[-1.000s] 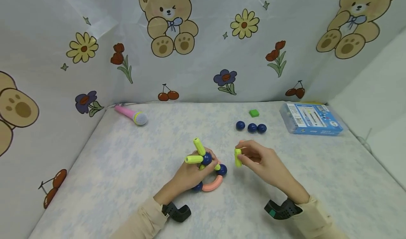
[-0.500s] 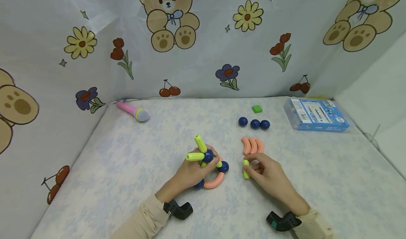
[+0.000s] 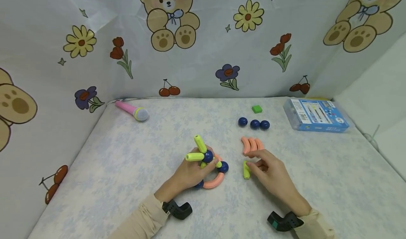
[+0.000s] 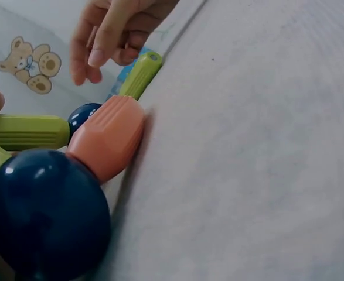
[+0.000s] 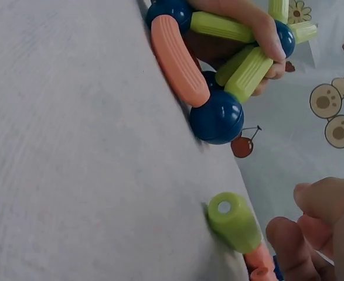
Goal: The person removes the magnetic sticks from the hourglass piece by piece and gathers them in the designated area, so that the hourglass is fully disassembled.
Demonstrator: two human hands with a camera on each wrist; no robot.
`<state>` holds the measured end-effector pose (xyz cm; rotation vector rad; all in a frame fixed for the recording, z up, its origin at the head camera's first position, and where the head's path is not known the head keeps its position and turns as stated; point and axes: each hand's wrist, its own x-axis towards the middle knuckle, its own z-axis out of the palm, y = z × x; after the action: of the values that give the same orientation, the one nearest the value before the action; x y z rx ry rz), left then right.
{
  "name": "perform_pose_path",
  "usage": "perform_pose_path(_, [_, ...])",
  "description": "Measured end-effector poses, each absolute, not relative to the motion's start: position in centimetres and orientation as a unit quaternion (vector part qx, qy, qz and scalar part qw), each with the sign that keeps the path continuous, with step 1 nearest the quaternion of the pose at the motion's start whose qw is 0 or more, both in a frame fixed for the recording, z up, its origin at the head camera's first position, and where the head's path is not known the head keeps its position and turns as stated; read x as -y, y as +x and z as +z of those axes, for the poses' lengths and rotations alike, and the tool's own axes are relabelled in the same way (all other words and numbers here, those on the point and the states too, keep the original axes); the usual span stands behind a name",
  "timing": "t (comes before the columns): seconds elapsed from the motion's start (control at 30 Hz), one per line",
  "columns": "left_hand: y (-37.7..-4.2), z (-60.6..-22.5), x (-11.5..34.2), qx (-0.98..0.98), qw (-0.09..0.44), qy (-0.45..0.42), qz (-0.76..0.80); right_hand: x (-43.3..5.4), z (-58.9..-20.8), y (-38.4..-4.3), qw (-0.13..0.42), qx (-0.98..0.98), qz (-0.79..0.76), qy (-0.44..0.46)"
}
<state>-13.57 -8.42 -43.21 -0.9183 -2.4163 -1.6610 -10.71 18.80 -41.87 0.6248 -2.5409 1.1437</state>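
In the head view my left hand grips a structure of magnetic sticks and balls. Its top ball is dark blue, with yellow-green sticks fanning out from it. A ring of salmon curved sticks and blue balls forms the base on the table; my hand hides part of it. A loose yellow-green stick lies on the table to the right. My right hand hovers beside that stick, fingers loosely bent and holding nothing. In the right wrist view a gap shows between the fingertips and the stick.
Several salmon curved sticks lie side by side just beyond my right hand. Farther back are three blue balls and a green block. A blue-labelled box stands back right, a pink toy microphone back left.
My right hand has lowered the yellow-green stick to the table, moving right and toward me, and let go of it. The left hand keeps its grip. The head view has tilted slightly.
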Motion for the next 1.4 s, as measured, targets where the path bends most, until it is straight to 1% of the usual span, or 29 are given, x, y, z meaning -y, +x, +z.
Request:
perform_pose_path(0.13, [-13.6, -43.3, 8.3, 0.783, 0.033, -0.303, -0.542, -18.2, -40.9, -10.8, 0.169, 0.856, 0.409, 0.266])
perform_pose_path(0.27, [-13.5, -43.2, 8.4, 0.784, 0.033, -0.299, -0.543, -16.7, -39.4, -11.1, 0.181, 0.838, 0.395, 0.329])
perform_pose_path(0.43, [-13.4, -43.2, 8.5, 0.784, 0.036, -0.304, -0.541, -13.9, -37.0, -11.2, 0.170, 0.822, 0.387, 0.382])
perform_pose_path(0.6, [-13.3, -43.5, 9.0, 0.797, 0.034, -0.298, -0.524, -10.6, -35.4, -11.3, 0.168, 0.799, 0.392, 0.425])
perform_pose_path(0.7, [-13.2, -43.8, 9.3, 0.810, 0.042, -0.298, -0.504, -9.2, -34.9, -11.6, 0.180, 0.794, 0.397, 0.424])
perform_pose_path(0.83, [-13.0, -44.0, 9.4, 0.815, 0.058, -0.302, -0.492, -8.5, -34.7, -12.3, 0.189, 0.804, 0.399, 0.398])
perform_pose_path(1.0, [-13.0, -44.0, 9.4, 0.810, 0.070, -0.308, -0.494, -8.6, -35.0, -12.8, 0.156, 0.823, 0.384, 0.388])
perform_pose_path(1.4, [-13.1, -43.8, 9.4, 0.801, 0.081, -0.317, -0.500, -9.6, -35.3, -13.0, 0.114, 0.821, 0.417, 0.373])
